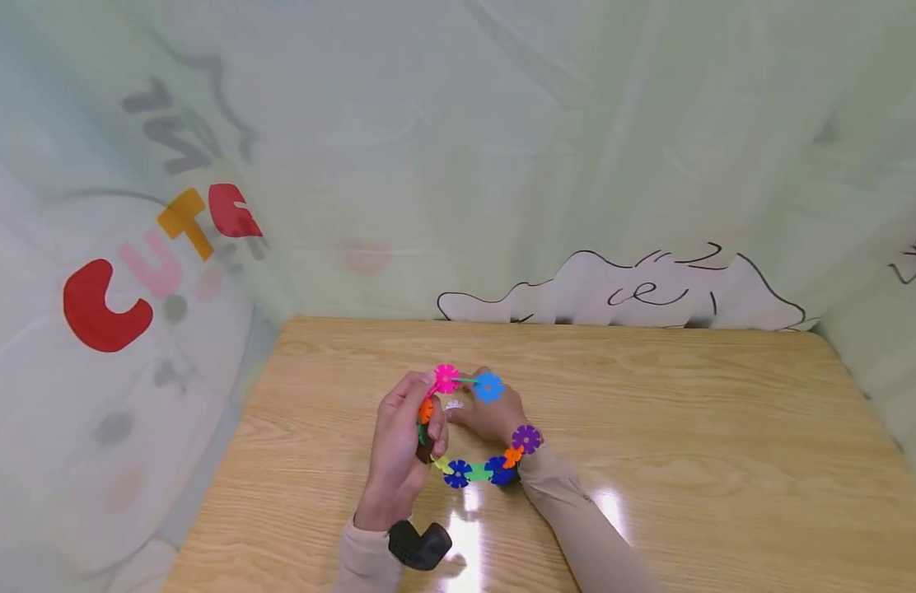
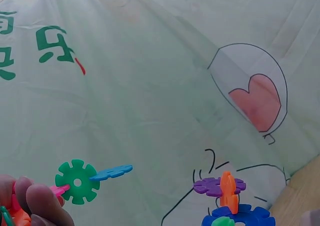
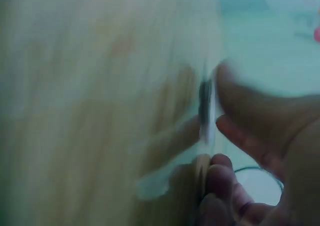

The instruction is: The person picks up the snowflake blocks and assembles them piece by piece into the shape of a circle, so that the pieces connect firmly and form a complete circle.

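Observation:
My left hand (image 1: pixel 400 441) grips a chain of notched plastic flower discs near its pink disc (image 1: pixel 446 379). From the fingers, a green disc (image 2: pixel 77 182) and a light blue disc (image 1: pixel 489 386) stick out at one end. The other side curves through yellow, dark blue and green pieces to an orange disc (image 1: pixel 513 457) and a purple disc (image 1: pixel 527 440) at the far end. Below the chain, my right hand (image 1: pixel 495 416) is low at the tabletop. Its thumb and fingertips are right at a white disc (image 1: pixel 455 404), which appears blurred in the right wrist view.
The wooden table (image 1: pixel 688 428) reaches back to a pale printed curtain (image 1: pixel 428 165), which also hangs along the left and right sides. A black device (image 1: pixel 419 545) is worn on the left wrist. Bright light reflects off the table near the forearms.

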The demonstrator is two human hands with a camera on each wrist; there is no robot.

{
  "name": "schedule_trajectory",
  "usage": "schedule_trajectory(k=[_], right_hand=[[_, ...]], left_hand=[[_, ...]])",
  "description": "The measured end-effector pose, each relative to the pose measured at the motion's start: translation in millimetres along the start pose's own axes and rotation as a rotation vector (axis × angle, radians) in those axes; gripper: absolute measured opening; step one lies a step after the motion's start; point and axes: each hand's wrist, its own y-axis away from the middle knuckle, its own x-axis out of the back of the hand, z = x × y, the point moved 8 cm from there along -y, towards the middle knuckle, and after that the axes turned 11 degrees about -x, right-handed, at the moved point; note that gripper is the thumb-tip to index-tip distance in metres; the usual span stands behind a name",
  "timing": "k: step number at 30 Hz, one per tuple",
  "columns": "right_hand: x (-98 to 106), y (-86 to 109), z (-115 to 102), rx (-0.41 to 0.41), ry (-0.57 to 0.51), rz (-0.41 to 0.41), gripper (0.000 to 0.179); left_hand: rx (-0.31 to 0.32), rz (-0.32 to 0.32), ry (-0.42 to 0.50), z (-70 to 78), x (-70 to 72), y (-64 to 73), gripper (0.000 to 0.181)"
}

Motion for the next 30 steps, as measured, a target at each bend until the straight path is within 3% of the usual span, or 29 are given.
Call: schedule_trajectory(k=[2, 5, 8, 13, 15, 18, 22, 26, 30], right_hand=[[-2.5, 1.4, -3.0, 0.039, 0.050, 0.034, 0.043], [-0.3, 3.7, -1.9, 0.018, -0.013, 0.038, 0.020], [8.7, 8.2, 1.4, -0.045, -0.083, 0.015, 0.022], [26.7, 17.3, 15.7, -0.142, -0.112, -0.034, 0.030], [37.3, 19.7, 21.8, -0.124, -0.160, -0.063, 0.026], [66.7, 29.6, 24.7, -0.073, -0.356, -0.096, 0.013], [124.1, 60.6, 13.1, 0.034, -0.598, -0.019, 0.018], [164.5, 98.2, -14.9, 0.191, -0.613, 0.094, 0.017], [170.6, 119.3, -42.6, 0.253, -0.517, 0.120, 0.015]], left_hand=[[-0.009, -0.009, 0.001, 1.7, -2.3, 1.3, 0.019], [-0.021, -0.023, 0.002, 4.4, -4.7, 3.4, 0.019], [-0.030, -0.042, 0.001, 6.8, -6.6, 4.7, 0.019], [-0.045, -0.058, 0.002, 9.1, -7.7, 5.1, 0.020], [-0.050, -0.056, -0.001, 9.6, -7.2, 5.5, 0.020], [-0.061, -0.058, -0.007, 11.8, -7.0, 7.4, 0.021], [-0.067, -0.063, -0.007, 14.0, -7.4, 9.6, 0.020], [-0.067, -0.072, -0.009, 14.2, -8.8, 10.9, 0.019], [-0.071, -0.082, -0.019, 13.3, -10.2, 11.3, 0.019]])
